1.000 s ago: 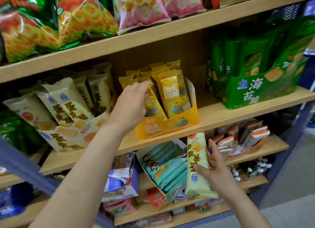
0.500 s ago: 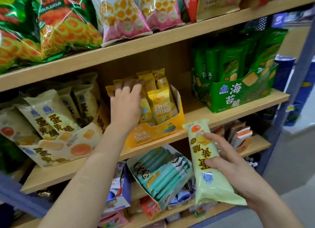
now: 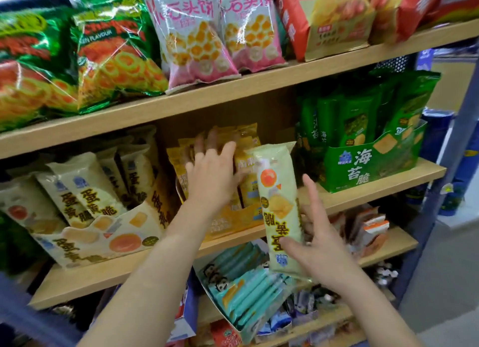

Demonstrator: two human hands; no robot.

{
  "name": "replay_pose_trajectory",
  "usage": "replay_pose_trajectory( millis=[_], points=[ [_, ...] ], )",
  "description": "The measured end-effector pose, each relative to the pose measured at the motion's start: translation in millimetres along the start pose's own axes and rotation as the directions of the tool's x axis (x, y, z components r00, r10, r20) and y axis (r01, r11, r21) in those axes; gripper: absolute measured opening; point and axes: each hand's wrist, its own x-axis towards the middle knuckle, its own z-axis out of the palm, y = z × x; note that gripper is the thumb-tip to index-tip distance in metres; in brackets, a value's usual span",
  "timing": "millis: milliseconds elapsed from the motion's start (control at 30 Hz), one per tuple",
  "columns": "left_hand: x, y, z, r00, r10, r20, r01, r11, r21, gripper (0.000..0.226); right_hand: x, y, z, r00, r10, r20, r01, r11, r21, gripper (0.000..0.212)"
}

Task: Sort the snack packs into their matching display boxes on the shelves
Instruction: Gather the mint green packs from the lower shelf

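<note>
Right hand [image 3: 320, 248]: nearest the camera, low right. It grips a pale pack [image 3: 281, 204], with the thumb across the front and the fingers behind.

Pale pack: long, upright, print upside down, orange yolk disc near the top. It is held in the air in front of the middle shelf [image 3: 103, 276], overlapping the right edge of the yellow display box [image 3: 233, 222].

Left hand [image 3: 211, 180]: open, fingers spread and straight, over the yellow packs [image 3: 246, 144] standing in that box. Blur hides whether it touches them.

Lower shelf: tilted box of teal packs [image 3: 246, 289], below the two hands.

Middle shelf, left to right: cream display box [image 3: 103, 237] of cream packs [image 3: 85, 191] that carry the same yolk print as the held pack, the yellow display box, and a green display box [image 3: 370, 165] of green packs.

Top shelf [image 3: 233, 92]: green ring-snack bags [image 3: 111, 51], pink-and-white bags [image 3: 191, 40] and red bags [image 3: 337, 17].
</note>
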Motion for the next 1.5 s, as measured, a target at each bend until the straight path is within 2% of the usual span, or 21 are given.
replay_pose_trajectory(
  millis=[67, 167, 300, 433, 500, 633, 700, 767, 833, 867, 933, 1033, 1133, 1200, 1267, 1333, 1400, 1433, 1500],
  points=[
    [15.5, -8.4, 6.9, 0.991, -0.031, 0.129, 0.033, 0.999, -0.020, 0.048, 15.0, 1.8, -1.3, 1.000, -0.002, 0.005, 0.003, 0.997, -0.081, 0.109],
    [22.9, -16.2, -0.1, 0.983, -0.019, 0.180, 0.041, 0.993, -0.115, 0.064, 39.4, 0.2, -1.8, 1.000, -0.022, 0.004, 0.022, 1.000, 0.015, 0.077],
    [12.2, -17.0, -3.6, 0.993, 0.029, 0.111, -0.007, 0.980, -0.197, 0.069, 58.6, 8.3, 3.6, 1.000, 0.026, -0.003, -0.025, 0.961, 0.274, 0.064],
    [-11.7, -18.1, -3.0, 0.972, 0.218, -0.088, -0.234, 0.939, -0.253, 0.068, 55.4, 19.2, 6.4, 0.997, 0.074, -0.014, -0.067, 0.958, 0.278, 0.055],
    [-10.2, -20.1, 0.3, 0.967, 0.239, -0.092, -0.255, 0.925, -0.281, 0.067, 56.5, 22.1, 6.5, 0.993, 0.119, -0.026, -0.105, 0.944, 0.313, 0.049],
    [7.8, -19.0, 1.7, 0.998, 0.065, 0.004, -0.062, 0.967, -0.246, 0.065, 62.2, 17.8, 1.1, 0.983, 0.184, -0.005, -0.162, 0.879, 0.448, 0.051],
    [5.1, -21.7, 0.5, 1.000, 0.031, -0.003, -0.031, 0.952, -0.305, 0.062, 61.3, 15.1, -3.6, 0.984, 0.178, 0.017, -0.165, 0.869, 0.466, 0.051],
    [-10.7, -30.1, 1.7, 0.984, -0.024, -0.174, -0.044, 0.926, -0.376, 0.060, 59.4, 14.8, -6.1, 0.985, 0.168, 0.047, -0.169, 0.855, 0.490, 0.051],
    [-33.7, -36.8, 5.9, 0.920, -0.122, -0.372, -0.034, 0.921, -0.388, 0.056, 57.2, 14.1, -6.5, 0.984, 0.152, 0.090, -0.176, 0.829, 0.531, 0.049],
    [-43.7, -34.9, 8.8, 0.916, -0.148, -0.372, -0.007, 0.923, -0.385, 0.056, 56.6, 13.8, -6.5, 0.985, 0.136, 0.109, -0.174, 0.815, 0.553, 0.048],
    [-54.9, -26.2, 17.1, 0.962, -0.092, -0.257, 0.015, 0.958, -0.288, 0.059, 57.7, 12.3, -4.5, 0.983, 0.091, 0.163, -0.169, 0.801, 0.574, 0.051],
    [-51.8, -20.4, 31.4, 0.979, 0.087, -0.185, -0.092, 0.996, -0.017, 0.060, 64.5, 6.1, 2.5, 0.961, 0.050, 0.273, -0.198, 0.812, 0.549, 0.045],
    [-45.7, -21.1, 33.7, 0.985, 0.123, -0.119, -0.123, 0.992, 0.003, 0.058, 72.1, 1.2, 7.7, 0.936, 0.044, 0.349, -0.211, 0.864, 0.457, 0.046],
    [-48.1, -20.6, 31.4, 0.989, 0.119, -0.085, -0.122, 0.992, -0.029, 0.055, 71.8, 3.2, 6.8, 0.941, 0.054, 0.334, -0.211, 0.864, 0.456, 0.045],
    [-55.2, -25.3, 27.8, 0.979, 0.130, -0.160, -0.145, 0.986, -0.083, 0.049, 64.4, 9.8, 0.2, 0.959, 0.067, 0.276, -0.202, 0.842, 0.499, 0.044],
    [-73.4, -31.5, 29.3, 0.932, 0.155, -0.327, -0.209, 0.968, -0.137, 0.038, 47.8, 22.5, -10.1, 0.970, 0.076, 0.231, -0.197, 0.802, 0.563, 0.046],
    [-103.2, -33.7, 40.4, 0.893, 0.186, -0.409, -0.286, 0.938, -0.196, 0.028, 26.7, 36.9, -18.6, 0.970, 0.098, 0.222, -0.214, 0.780, 0.588, 0.064],
    [-119.9, -35.1, 50.7, 0.916, 0.188, -0.354, -0.288, 0.923, -0.255, 0.027, 14.6, 44.6, -20.8, 0.968, 0.119, 0.219, -0.228, 0.778, 0.586, 0.072],
    [-150.6, -40.0, 79.6, 0.988, 0.142, -0.068, -0.157, 0.914, -0.374, 0.026, -8.2, 60.0, -22.0, 0.958, 0.161, 0.237, -0.272, 0.770, 0.578, 0.078]
  ],
)
